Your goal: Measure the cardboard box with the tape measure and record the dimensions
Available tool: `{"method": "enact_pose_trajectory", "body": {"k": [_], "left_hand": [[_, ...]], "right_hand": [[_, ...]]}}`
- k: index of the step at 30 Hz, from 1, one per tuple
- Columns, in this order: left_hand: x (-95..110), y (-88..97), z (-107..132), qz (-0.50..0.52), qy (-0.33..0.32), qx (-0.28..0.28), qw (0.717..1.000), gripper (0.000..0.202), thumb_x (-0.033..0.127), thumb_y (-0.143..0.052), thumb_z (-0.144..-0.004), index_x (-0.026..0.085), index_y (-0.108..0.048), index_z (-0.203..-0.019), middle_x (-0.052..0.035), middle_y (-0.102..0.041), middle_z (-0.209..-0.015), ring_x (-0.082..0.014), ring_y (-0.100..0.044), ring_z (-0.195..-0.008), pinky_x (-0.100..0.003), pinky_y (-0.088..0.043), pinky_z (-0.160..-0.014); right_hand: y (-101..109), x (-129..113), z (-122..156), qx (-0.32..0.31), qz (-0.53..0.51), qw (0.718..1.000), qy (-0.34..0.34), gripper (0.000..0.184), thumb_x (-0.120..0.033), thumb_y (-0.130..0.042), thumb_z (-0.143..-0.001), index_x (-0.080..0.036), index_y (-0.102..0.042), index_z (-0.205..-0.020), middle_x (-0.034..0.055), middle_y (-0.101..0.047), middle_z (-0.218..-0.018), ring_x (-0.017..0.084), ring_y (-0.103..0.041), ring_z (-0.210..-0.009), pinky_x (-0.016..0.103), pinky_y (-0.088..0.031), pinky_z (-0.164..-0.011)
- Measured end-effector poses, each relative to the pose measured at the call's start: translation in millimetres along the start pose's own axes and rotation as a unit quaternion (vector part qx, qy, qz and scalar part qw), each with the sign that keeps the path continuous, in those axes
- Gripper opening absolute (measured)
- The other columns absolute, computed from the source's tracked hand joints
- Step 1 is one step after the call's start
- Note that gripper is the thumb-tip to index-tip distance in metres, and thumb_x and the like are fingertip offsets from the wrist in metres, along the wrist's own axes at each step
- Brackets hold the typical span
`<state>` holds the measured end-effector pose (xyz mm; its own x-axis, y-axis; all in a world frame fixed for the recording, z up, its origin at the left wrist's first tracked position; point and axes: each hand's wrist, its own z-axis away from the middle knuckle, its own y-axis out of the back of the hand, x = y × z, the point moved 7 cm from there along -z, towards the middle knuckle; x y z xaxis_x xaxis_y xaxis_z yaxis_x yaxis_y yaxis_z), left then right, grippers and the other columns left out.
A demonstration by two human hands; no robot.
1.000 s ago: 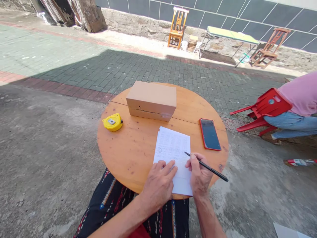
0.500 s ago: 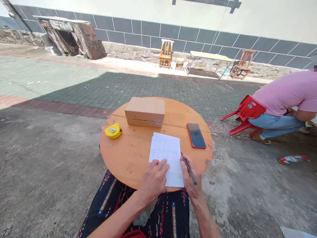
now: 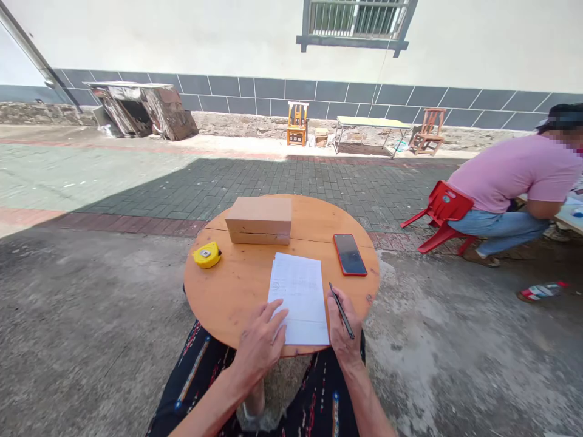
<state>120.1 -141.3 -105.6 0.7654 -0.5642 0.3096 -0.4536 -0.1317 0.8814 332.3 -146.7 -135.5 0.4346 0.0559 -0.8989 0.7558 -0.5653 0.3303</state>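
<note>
A white sheet of paper [image 3: 303, 303] with faint print lies near the front of a round wooden table [image 3: 228, 303]. My left hand [image 3: 260, 337] rests at its left edge, fingers spread and holding nothing. At the right edge, my right hand [image 3: 345, 328] grips a black pen [image 3: 341, 311], its tip pointing up and away from me. Beyond the paper stands a closed brown cardboard box [image 3: 259, 221]. A yellow tape measure [image 3: 207, 255] sits on the left of the table, and a phone [image 3: 350, 255] with a red rim lies on the right.
To the right, a person in a pink shirt [image 3: 510, 167] sits on a red plastic chair [image 3: 449, 203] by another table. A bottle [image 3: 542, 292] lies on the concrete nearby. Chairs and a folding table [image 3: 373, 122] stand along the far wall.
My left hand has slid left, off the paper's middle to its left edge. My right hand still holds the pen beside the paper. The view has tilted up, showing a window.
</note>
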Motion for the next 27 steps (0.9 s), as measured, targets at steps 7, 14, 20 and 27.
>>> {"method": "enact_pose_trajectory", "body": {"k": [7, 14, 20, 27], "left_hand": [[-6.8, -0.6, 16.8, -0.030, 0.014, -0.019, 0.999, 0.029, 0.022, -0.055, -0.089, 0.023, -0.068, -0.114, -0.0073, -0.063, -0.132, -0.0279, -0.057, -0.116, -0.045, -0.051, -0.095], [-7.4, -3.4, 15.7, -0.034, 0.011, -0.007, 0.999, 0.026, 0.025, -0.054, -0.090, 0.024, -0.068, -0.113, -0.0073, -0.064, -0.129, -0.0281, -0.058, -0.113, -0.046, -0.050, -0.093], [-11.0, -4.2, 15.7, -0.040, -0.003, -0.010, 0.999, 0.025, 0.029, -0.056, -0.090, 0.026, -0.067, -0.113, -0.0064, -0.064, -0.128, -0.0299, -0.059, -0.112, -0.047, -0.049, -0.090], [-6.6, -8.4, 17.9, -0.062, -0.024, 0.033, 0.997, 0.025, 0.025, -0.055, -0.089, 0.022, -0.065, -0.112, -0.0081, -0.064, -0.127, -0.0294, -0.058, -0.109, -0.045, -0.046, -0.090]], "right_hand": [[-2.6, 0.7, 1.0, 0.003, 0.029, 0.999, 0.028, 0.036, -0.042, -0.050, -0.094, -0.018, -0.066, -0.116, 0.0136, -0.073, -0.115, 0.028, -0.067, -0.105, 0.045, -0.050, -0.095], [-2.8, -1.9, -0.2, -0.017, 0.005, 1.000, 0.024, 0.035, -0.041, -0.047, -0.096, -0.018, -0.065, -0.117, 0.0127, -0.073, -0.116, 0.025, -0.067, -0.107, 0.041, -0.051, -0.095], [-1.4, 5.5, -0.1, -0.012, -0.026, 1.000, -0.007, 0.039, -0.045, -0.048, -0.094, -0.017, -0.064, -0.116, 0.0131, -0.072, -0.117, 0.026, -0.067, -0.106, 0.039, -0.051, -0.096], [-4.6, 9.6, 0.8, -0.027, -0.019, 0.999, -0.001, 0.039, -0.044, -0.047, -0.095, -0.016, -0.064, -0.116, 0.0137, -0.072, -0.116, 0.026, -0.068, -0.105, 0.040, -0.051, -0.094]]}}
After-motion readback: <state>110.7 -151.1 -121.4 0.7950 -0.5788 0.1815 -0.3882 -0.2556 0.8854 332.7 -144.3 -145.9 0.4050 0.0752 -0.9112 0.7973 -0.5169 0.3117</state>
